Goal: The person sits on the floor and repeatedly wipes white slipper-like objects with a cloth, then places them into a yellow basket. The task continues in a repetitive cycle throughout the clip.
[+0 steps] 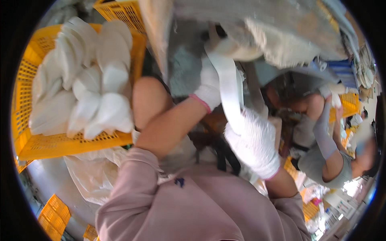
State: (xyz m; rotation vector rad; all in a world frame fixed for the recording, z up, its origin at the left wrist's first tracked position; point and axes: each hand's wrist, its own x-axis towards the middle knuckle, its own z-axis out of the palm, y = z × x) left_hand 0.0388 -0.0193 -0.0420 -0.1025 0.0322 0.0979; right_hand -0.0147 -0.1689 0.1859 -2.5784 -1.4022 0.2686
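White curved piece (228,78) lies just past centre toward 12 o'clock, bent and slightly blurred. Gloved right hand (255,146), toward 4 o'clock from centre, is clamped on its lower end. Gloved left hand (210,82), at 12, touches the piece's left edge (fingers mostly hidden behind it; cannot tell whether they close on it). Yellow basket (44,151) at 10 o'clock holds stacked white pieces (82,86). A co-worker (333,160) sits at 3 to 4 o'clock.

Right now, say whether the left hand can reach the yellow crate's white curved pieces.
Probably yes: the white curved pieces lie uncovered, though the knee sits between the yellow crate and the left hand.
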